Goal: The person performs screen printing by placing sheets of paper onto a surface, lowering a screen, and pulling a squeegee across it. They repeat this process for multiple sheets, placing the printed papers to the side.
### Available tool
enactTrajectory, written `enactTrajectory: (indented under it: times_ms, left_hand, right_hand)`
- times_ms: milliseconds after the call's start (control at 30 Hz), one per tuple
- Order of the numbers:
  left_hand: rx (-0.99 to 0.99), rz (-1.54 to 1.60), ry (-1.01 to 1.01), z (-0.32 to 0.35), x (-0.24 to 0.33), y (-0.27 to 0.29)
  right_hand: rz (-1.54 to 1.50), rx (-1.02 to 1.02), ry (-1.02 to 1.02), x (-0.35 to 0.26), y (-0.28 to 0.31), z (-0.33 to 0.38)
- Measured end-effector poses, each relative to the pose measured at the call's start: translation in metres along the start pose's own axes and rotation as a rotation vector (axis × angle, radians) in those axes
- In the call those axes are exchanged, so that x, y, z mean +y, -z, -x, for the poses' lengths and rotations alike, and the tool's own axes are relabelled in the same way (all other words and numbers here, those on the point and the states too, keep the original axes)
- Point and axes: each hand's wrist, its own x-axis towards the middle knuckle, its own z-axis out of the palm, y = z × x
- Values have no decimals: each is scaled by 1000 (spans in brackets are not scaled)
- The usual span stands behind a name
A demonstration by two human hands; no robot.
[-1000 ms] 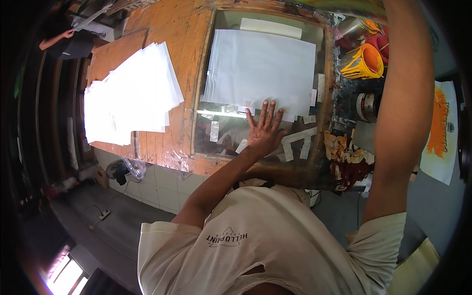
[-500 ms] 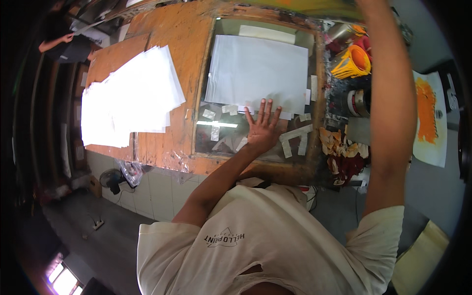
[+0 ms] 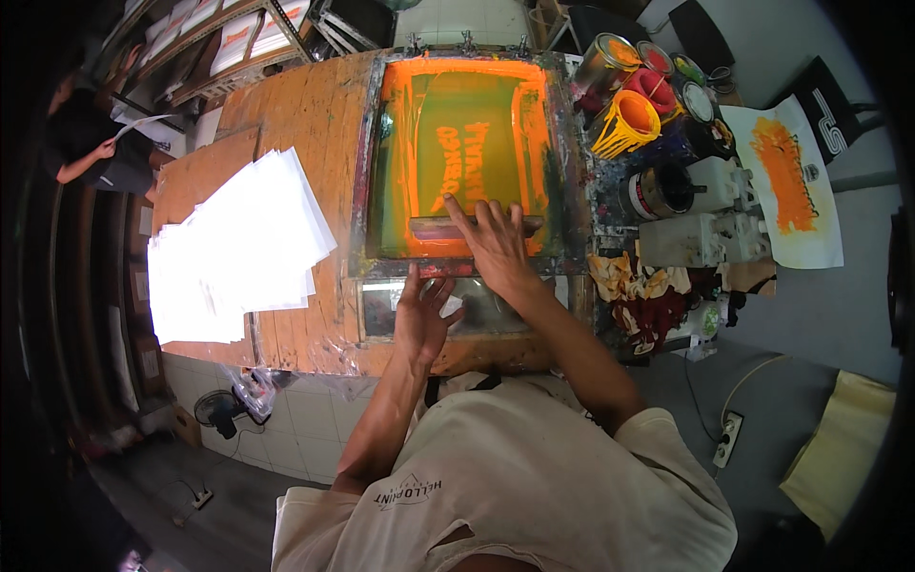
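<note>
A screen-printing frame [image 3: 362,191] lies flat on the wooden table in front of me. Its greenish mesh [image 3: 429,110] is smeared with orange ink along the sides and carries orange lettering in the middle. My right hand [image 3: 498,250] grips a squeegee [image 3: 434,229] near the frame's close end, with the index finger stretched forward over it. At the near edge of the frame is my left hand [image 3: 425,319], fingers apart and fingertips at the rim, holding nothing. Under the frame, part of a glass panel [image 3: 510,319] shows; the sheets on it are mostly hidden.
Fanned white paper sheets [image 3: 238,253] cover the table's left side. To the right stand an ink-stained yellow cup [image 3: 629,124], cans and plastic jugs [image 3: 681,240], beside crumpled rags [image 3: 653,310]. Another person [image 3: 100,143] stands at the far left by racks. A fan [image 3: 219,410] sits below.
The raised screen frame has come down over the glass panel and its sheets. My right hand has come down from the upper right onto the squeegee; my left has moved back from the sheets to the frame's edge.
</note>
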Motion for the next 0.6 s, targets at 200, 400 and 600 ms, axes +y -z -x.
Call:
enactTrajectory:
  times_ms: [200,400,600]
  left_hand:
    - [106,-42,68,-39,-27,29]
    - [124,26,86,-45,-33,39]
    - [190,31,99,-48,-31,31]
  right_hand:
    - [-206,-96,-93,4,-29,10]
    - [-49,40,-6,10,-58,6]
    - [-2,133,-41,75,-96,-102]
